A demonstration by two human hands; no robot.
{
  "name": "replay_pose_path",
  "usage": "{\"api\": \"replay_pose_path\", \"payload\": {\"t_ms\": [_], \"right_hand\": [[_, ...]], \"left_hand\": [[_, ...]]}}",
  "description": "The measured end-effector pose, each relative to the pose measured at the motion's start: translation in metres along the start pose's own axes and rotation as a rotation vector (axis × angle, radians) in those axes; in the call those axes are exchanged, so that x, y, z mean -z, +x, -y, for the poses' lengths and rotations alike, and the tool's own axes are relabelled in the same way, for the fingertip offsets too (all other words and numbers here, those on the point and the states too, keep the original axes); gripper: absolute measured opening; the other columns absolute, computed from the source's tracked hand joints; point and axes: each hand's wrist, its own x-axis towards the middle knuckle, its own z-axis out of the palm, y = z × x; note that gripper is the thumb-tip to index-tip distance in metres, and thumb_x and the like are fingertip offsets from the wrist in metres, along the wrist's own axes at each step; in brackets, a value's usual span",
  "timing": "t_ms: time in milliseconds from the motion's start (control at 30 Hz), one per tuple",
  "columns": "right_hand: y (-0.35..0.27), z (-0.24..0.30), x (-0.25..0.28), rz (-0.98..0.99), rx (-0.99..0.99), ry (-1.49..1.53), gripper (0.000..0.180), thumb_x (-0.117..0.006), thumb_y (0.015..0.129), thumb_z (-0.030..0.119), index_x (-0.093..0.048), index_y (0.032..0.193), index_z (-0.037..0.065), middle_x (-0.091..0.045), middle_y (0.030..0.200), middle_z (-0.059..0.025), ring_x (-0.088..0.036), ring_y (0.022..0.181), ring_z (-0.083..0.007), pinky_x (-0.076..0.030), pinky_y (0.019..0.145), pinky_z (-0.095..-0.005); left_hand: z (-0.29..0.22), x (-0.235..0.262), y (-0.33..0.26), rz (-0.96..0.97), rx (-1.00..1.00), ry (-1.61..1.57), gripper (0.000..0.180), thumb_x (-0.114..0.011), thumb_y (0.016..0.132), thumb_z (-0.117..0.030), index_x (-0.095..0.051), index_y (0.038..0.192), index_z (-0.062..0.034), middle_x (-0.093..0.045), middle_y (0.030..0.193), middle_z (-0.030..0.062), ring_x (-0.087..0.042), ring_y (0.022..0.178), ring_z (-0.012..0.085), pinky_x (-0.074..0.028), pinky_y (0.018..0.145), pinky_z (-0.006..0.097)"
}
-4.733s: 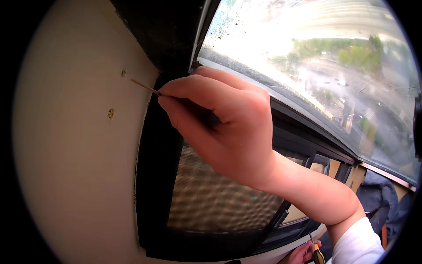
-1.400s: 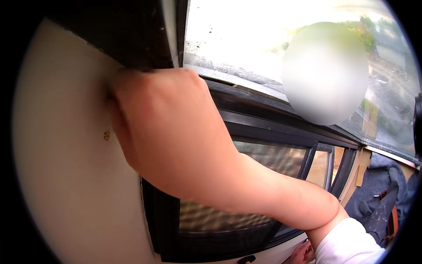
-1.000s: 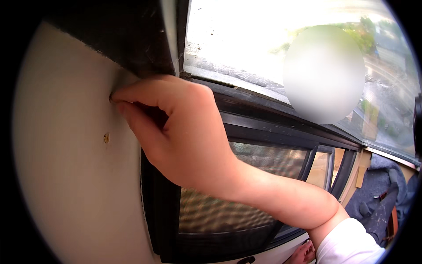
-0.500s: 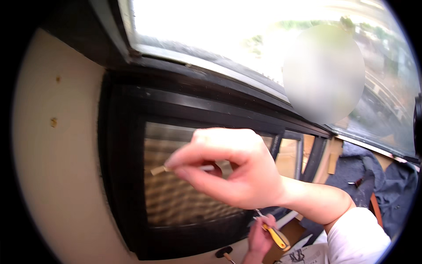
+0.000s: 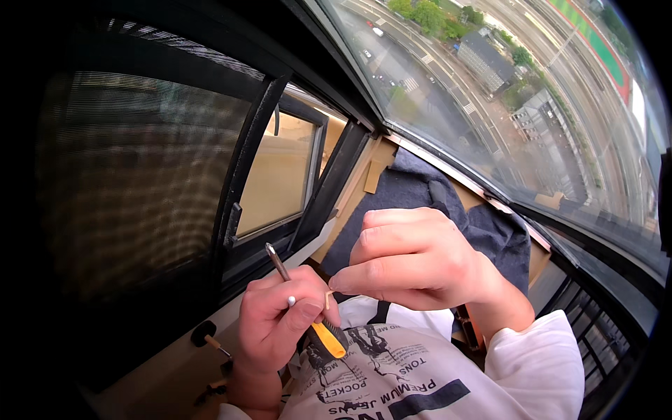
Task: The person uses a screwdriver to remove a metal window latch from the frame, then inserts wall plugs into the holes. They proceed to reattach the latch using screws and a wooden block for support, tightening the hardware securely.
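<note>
My left hand (image 5: 280,318) is closed around a screwdriver (image 5: 330,341) with a yellow and black handle. Its metal shaft sticks out past the knuckles, up and to the left. A small white rounded tip (image 5: 291,301) shows between thumb and fingers of the same hand; what it belongs to is hidden. Just beside it, my right hand (image 5: 420,259) has thumb and forefinger pinched together on a small, thin tan piece (image 5: 327,301), bent near its top. The pinched fingertips come close to the left forefinger; whether they touch, I cannot tell.
A dark-framed sliding screen window (image 5: 231,189) stands at the left. Glass (image 5: 448,119) overlooks a street far below. Dark grey cloth (image 5: 413,185) lies over tan board behind my hands. A black knob-like fitting (image 5: 203,332) sits low left, and dark railings (image 5: 588,329) stand at right.
My right hand has come away from the screen, down to my left hand in front of my shirt. The left hand keeps the screwdriver. The view has swung to the right.
</note>
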Motion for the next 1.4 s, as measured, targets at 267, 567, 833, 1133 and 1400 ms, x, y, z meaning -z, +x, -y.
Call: {"api": "replay_pose_path", "payload": {"t_ms": [267, 567, 833, 1133, 1400], "right_hand": [[0.005, 0.007, -0.005, -0.094, 0.081, -0.110, 0.017, -0.076, 0.076, 0.007, -0.077, 0.092, -0.001, -0.063, 0.075, -0.0054, -0.057, 0.062, -0.0182, -0.046, 0.052, -0.0295], [0.006, 0.006, -0.028, -0.202, 0.015, 0.057, 0.021, -0.079, 0.075, 0.003, -0.070, 0.094, 0.000, -0.055, 0.076, -0.0066, -0.051, 0.060, -0.0228, -0.041, 0.052, -0.0340], [0.010, 0.010, -0.033, -0.243, 0.000, 0.100, 0.023, -0.079, 0.075, 0.001, -0.070, 0.095, -0.003, -0.064, 0.083, -0.0095, -0.058, 0.065, -0.0248, -0.044, 0.055, -0.0348], [0.008, 0.014, -0.024, -0.218, -0.018, 0.106, 0.020, -0.079, 0.078, 0.002, -0.069, 0.095, -0.002, -0.065, 0.083, -0.0087, -0.058, 0.065, -0.0242, -0.046, 0.055, -0.0351], [0.002, 0.014, -0.009, -0.125, 0.115, -0.233, 0.028, -0.077, 0.070, 0.007, -0.068, 0.094, -0.003, -0.053, 0.071, -0.0044, -0.052, 0.057, -0.0190, -0.040, 0.046, -0.0322]], "left_hand": [[0.013, -0.008, -0.004, -0.150, -0.081, 0.061, 0.016, -0.072, 0.092, -0.012, -0.075, 0.090, 0.0042, -0.069, 0.079, 0.0086, -0.060, 0.067, 0.0141, -0.045, 0.060, 0.026], [0.008, -0.008, -0.012, -0.231, -0.183, 0.344, 0.013, -0.076, 0.087, -0.009, -0.075, 0.092, 0.0031, -0.063, 0.066, 0.0096, -0.059, 0.054, 0.0187, -0.041, 0.050, 0.028], [0.001, -0.003, -0.012, -0.372, -0.212, 0.373, 0.018, -0.080, 0.080, -0.007, -0.077, 0.096, 0.0013, -0.063, 0.065, 0.0059, -0.057, 0.053, 0.0138, -0.040, 0.050, 0.027], [-0.003, -0.011, -0.007, -0.441, -0.358, 0.512, 0.020, -0.081, 0.077, -0.005, -0.078, 0.097, -0.0046, -0.062, 0.062, 0.0024, -0.053, 0.049, 0.0146, -0.039, 0.048, 0.026], [-0.007, -0.015, -0.004, -0.422, -0.392, 0.715, 0.013, -0.079, 0.076, -0.002, -0.077, 0.088, -0.0068, -0.064, 0.062, 0.0006, -0.055, 0.048, 0.0138, -0.039, 0.047, 0.025]]}}
